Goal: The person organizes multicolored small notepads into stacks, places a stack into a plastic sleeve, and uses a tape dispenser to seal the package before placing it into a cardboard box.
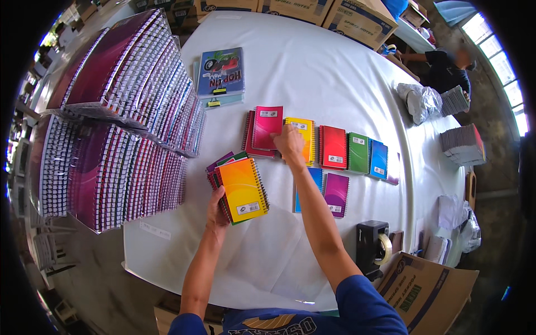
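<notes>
My left hand [218,206] is closed around a fanned stack of small spiral notebooks, with a yellow notebook [241,188] on top and purple, green and red ones partly showing beneath. My right hand [288,144] reaches to the row on the table, its fingers closed at the right edge of a pink notebook [268,125] lying over darker red ones [250,146]. Partly under that hand is a yellow notebook pile [304,131]. Rightward follow red [333,148], green [358,152] and blue [378,159] notebooks. Beside my right forearm lie another blue notebook [316,177] and a purple one [336,192].
Tall wrapped stacks of spiral notebooks [125,89] rise at the left. Clipped larger notebooks [221,72] lie at the back. A black tape dispenser [371,245] and a carton [427,290] are at the near right. Another person [446,70] stands at the far right beside wrapped bundles [421,103].
</notes>
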A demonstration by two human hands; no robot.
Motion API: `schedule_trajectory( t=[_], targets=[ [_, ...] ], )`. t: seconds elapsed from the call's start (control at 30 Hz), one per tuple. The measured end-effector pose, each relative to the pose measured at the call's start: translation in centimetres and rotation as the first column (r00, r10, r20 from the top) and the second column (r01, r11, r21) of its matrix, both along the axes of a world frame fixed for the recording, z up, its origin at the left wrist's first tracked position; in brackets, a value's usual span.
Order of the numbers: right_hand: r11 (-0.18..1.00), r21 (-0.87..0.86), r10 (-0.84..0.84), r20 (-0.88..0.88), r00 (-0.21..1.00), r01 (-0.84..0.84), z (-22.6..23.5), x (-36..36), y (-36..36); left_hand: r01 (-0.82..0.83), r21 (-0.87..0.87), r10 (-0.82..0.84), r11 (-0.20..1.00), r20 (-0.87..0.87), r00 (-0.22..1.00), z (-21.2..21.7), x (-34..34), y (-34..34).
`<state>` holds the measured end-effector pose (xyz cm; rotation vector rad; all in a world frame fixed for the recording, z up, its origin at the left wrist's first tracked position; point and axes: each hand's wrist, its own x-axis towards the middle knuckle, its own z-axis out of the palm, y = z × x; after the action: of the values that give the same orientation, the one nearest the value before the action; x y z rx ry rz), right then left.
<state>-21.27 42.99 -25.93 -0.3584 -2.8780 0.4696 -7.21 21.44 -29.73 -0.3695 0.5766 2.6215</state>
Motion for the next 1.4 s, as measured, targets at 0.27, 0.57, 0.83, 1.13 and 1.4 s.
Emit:
schedule_trajectory(
  t=[0.27, 0.57, 0.83, 1.13, 1.4],
  targets=[
    [0.580, -0.815, 0.364, 0.247, 0.898, -0.011, 11.5, 13.2, 3.7, -0.019, -0.128, 0.004, 0.992, -0.115, 0.993, -1.9, 0.9, 3.7],
    [0.970, -0.236, -0.051, 0.025, 0.998, 0.056, 8.3, 13.8, 19.4, 0.221, 0.021, -0.218, 0.975, -0.087, 0.972, -0.2, 3.9, 12.8],
    [0.913, 0.094, -0.409, 0.213, 0.887, 0.398, 0.0, 9.7, 34.5, 0.277, -0.034, -0.279, 0.960, -0.083, 0.957, 0.4, 4.8, 16.2],
    [0.193, -0.980, 0.076, 0.064, 0.995, 0.049, 11.7, 20.5, 23.6, 0.237, -0.184, -0.259, 0.954, -0.106, 0.960, 2.7, 6.0, 15.7],
    [-0.141, -0.982, 0.010, 0.125, 0.992, 0.125, 7.5, 31.7, 9.9, 0.466, -0.403, -0.588, 0.788, -0.268, 0.763, 9.2, 8.8, 12.4]
  ],
)
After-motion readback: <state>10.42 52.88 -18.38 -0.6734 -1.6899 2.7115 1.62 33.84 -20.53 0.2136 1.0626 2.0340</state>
